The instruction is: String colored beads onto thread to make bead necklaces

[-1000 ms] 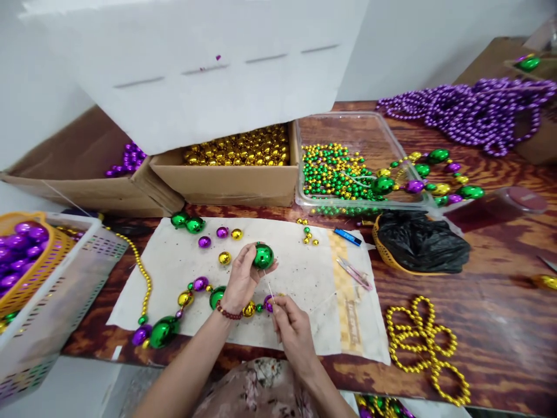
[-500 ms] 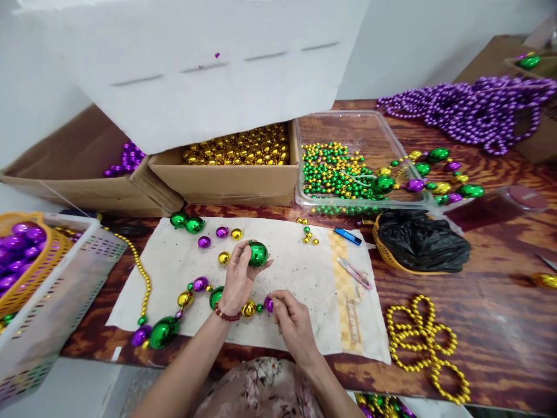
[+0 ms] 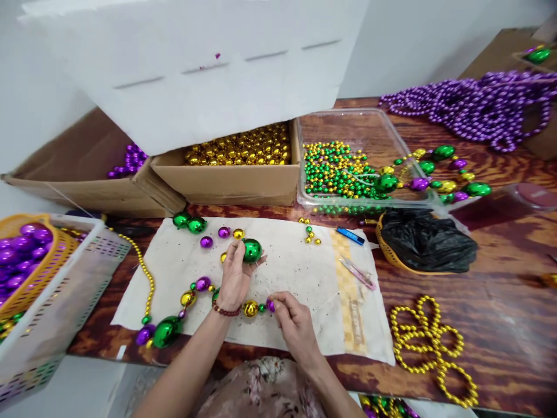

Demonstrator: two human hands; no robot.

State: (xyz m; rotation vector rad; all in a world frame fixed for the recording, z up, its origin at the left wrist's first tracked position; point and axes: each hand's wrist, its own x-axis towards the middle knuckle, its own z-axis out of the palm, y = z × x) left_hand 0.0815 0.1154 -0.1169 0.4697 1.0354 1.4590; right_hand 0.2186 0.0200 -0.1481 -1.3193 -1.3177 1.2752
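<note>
My left hand [image 3: 235, 276], with a beaded bracelet on its wrist, holds a large green ball [image 3: 252, 250] above the white cloth [image 3: 304, 325]. Pinched fingers of my right hand [image 3: 292, 316] are at a small purple bead [image 3: 270, 305], on a thin string that is hard to see. Beside it a gold ball [image 3: 250, 308] and small green bead continue the strand, which passes behind my left wrist. Farther left lie a purple ball [image 3: 202, 284], a gold ball [image 3: 188, 298] and a big green one [image 3: 167, 331]. Loose purple balls [image 3: 206, 241] rest behind my left hand.
Behind the cloth stand a carton of gold balls [image 3: 226, 181] and a clear tray [image 3: 365, 202] of small beads. A blue cutter [image 3: 350, 235], scissors [image 3: 357, 273] and a basket with a black bag [image 3: 426, 241] are at right; a white crate [image 3: 93, 261] is at left.
My left hand has shifted slightly left and up with the green ball. The right hand has moved little and stays pinched near the purple bead. The view has shifted slightly.
</note>
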